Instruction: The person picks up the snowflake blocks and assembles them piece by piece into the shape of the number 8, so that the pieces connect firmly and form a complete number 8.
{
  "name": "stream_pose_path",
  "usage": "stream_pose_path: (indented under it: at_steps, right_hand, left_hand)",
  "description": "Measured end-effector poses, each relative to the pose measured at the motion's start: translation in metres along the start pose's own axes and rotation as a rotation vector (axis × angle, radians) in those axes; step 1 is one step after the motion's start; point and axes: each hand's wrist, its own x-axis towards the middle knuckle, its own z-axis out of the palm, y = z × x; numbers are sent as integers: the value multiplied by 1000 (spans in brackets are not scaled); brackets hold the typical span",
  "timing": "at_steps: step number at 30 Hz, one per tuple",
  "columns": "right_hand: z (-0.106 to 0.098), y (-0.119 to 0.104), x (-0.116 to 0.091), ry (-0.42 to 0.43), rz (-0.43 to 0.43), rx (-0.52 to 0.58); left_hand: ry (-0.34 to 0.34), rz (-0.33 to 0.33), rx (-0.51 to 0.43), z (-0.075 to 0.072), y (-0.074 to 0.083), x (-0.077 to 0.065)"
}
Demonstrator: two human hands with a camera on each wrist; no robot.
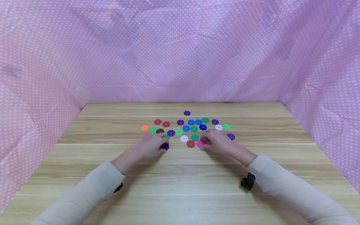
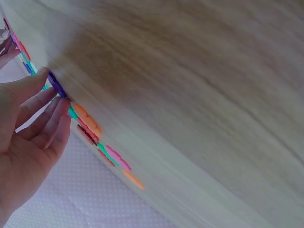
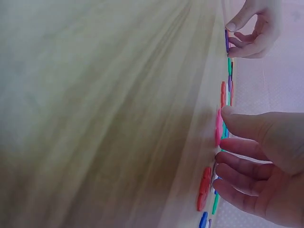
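My left hand (image 1: 150, 146) pinches a dark purple snowflake disc (image 1: 165, 146) by its edges, thumb on one side and fingertips on the other. In the left wrist view this purple disc (image 2: 57, 84) appears edge-on, close over the wood. On the right, my right hand (image 1: 217, 142) holds a pink snowflake disc (image 1: 199, 143) between thumb and index finger at the table surface. Its other fingers are spread apart in the right wrist view, where the pink disc (image 3: 218, 127) shows edge-on. A red disc (image 1: 190, 144) lies just left of the pink one.
Several notched plastic discs lie flat around the hands, including a white one (image 1: 184, 138), a green one (image 1: 194, 137) and an orange one (image 1: 144, 127). One purple disc (image 1: 187, 113) lies farthest back. A pink dotted cloth (image 1: 180, 62) encloses the wooden table (image 1: 180, 187).
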Motion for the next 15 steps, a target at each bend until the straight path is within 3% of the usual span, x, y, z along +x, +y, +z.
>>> stream_pose_path:
  at_steps: [9, 15]
  right_hand:
    - [2, -2, 3, 13, -10, -23]
    - [4, -3, 4, 24, -14, -19]
  left_hand:
    - [2, 13, -14, 2, -1, 1]
    - [7, -24, -37, 2, 0, 1]
